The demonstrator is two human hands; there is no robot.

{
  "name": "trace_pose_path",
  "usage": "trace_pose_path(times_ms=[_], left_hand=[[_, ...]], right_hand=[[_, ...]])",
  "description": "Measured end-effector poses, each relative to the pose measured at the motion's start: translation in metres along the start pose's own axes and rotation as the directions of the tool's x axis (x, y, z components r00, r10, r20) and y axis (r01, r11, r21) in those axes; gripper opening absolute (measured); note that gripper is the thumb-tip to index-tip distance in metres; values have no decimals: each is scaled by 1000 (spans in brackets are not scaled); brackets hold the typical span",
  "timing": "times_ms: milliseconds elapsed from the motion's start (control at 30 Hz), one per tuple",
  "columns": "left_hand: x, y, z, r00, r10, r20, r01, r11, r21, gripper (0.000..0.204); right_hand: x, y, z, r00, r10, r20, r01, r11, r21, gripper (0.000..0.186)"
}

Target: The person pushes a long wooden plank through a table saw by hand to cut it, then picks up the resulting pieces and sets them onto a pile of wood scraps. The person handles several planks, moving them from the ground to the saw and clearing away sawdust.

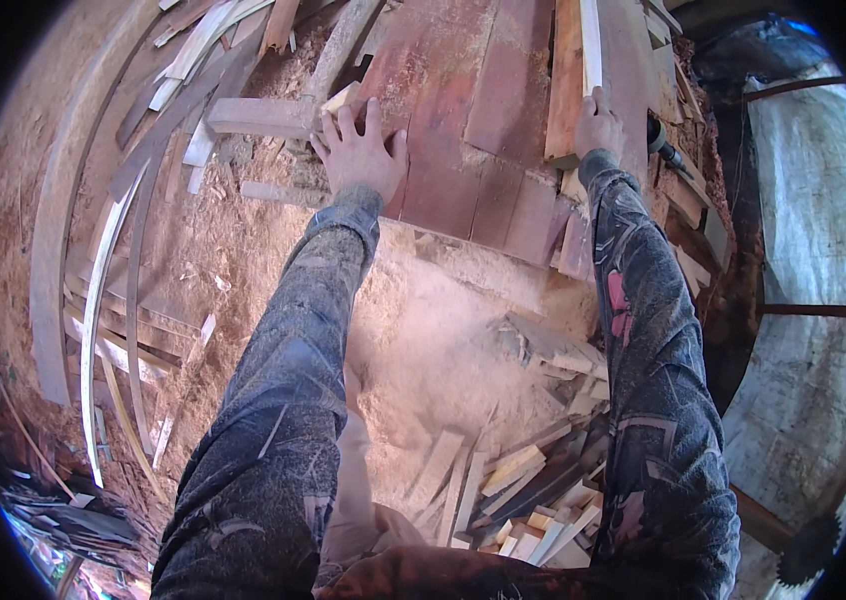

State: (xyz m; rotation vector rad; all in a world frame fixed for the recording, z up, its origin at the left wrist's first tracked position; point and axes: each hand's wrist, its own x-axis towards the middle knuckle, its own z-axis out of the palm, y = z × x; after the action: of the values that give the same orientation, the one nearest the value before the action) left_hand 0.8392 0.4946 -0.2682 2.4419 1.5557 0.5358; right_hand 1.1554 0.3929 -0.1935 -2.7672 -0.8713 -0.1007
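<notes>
My left hand (361, 158) has its fingers spread, over the near left edge of a reddish-brown plank tabletop (438, 150). A small pale wood block (341, 98) lies just beyond its fingertips. My right hand (599, 132) is closed at the near end of a long pale wooden strip (591, 45), its fingers partly hidden. That strip runs away from me beside a thicker orange-brown beam (565, 90), whose cut end is left of my right hand. Both dark sleeves are dusted with sawdust.
A black and green tool (663, 145) lies right of my right hand. Wood offcuts (533, 500) are heaped below the table among sawdust. Long curved slabs (58, 240) lie at left. A toothed round blade (811, 552) shows at lower right, near a pale sheet (803, 200).
</notes>
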Motion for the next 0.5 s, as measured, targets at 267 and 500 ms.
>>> trace_pose_path(times_ms=[267,500], left_hand=[[4,-1,-13,1000,-11,18,11,999,-35,64],[4,6,-14,1000,-7,28,8,999,-40,65]], right_hand=[[13,-21,-1,998,63,7,-63,997,-48,55],[45,5,16,1000,30,-7,-29,998,50,47]])
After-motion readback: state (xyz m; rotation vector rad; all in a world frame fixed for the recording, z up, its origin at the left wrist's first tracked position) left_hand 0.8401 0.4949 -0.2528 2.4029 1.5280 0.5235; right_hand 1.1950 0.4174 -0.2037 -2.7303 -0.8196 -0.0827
